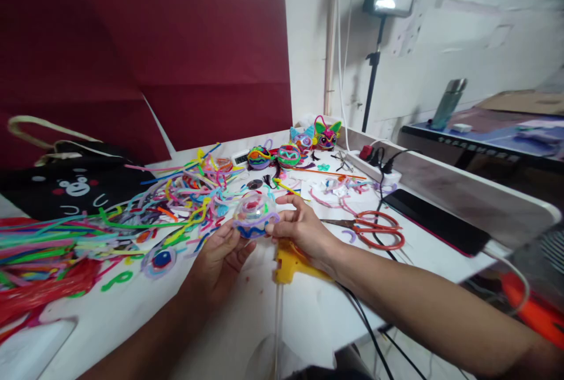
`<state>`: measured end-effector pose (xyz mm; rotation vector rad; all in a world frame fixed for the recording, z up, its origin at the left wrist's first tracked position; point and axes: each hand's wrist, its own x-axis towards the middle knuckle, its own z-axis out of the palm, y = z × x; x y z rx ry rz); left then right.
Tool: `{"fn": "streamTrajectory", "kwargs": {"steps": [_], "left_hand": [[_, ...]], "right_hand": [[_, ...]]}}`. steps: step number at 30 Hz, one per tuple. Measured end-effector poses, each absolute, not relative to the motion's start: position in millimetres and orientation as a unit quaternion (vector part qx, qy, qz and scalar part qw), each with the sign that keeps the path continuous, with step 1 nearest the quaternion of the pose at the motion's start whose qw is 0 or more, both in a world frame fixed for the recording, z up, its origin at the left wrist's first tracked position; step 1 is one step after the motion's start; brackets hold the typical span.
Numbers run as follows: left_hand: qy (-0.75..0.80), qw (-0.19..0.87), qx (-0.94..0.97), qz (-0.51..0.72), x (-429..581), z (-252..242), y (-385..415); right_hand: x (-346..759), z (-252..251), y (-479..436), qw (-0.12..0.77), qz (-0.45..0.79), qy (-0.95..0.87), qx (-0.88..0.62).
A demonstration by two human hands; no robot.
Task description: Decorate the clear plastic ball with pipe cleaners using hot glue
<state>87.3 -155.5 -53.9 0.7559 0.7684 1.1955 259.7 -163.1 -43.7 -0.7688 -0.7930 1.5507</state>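
Between my two hands is a clear plastic ball trimmed with purple and blue wavy pipe cleaner around its lower part. My left hand grips it from the lower left, fingers curled beneath. On the other side my right hand pinches its edge with thumb and fingers. Just under the right hand lies a yellow glue gun, a glue stick reaching out of its back. Orange-handled scissors rest to the right of that hand. A round piece with a blue centre lies left of my left hand.
Loose colourful pipe cleaners cover the table's left side, near a black bag. Decorated balls stand at the back. A phone on a cable and a power strip line the right edge; black cords cross there.
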Motion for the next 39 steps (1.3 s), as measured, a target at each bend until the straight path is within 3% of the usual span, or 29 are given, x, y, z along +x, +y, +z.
{"fn": "streamTrajectory", "kwargs": {"steps": [39], "left_hand": [[0.347, 0.698, 0.318, 0.540, 89.1, -51.4, -158.6]], "right_hand": [[262.2, -44.1, -163.7, 0.565, 0.662, -0.366, -0.328]]}}
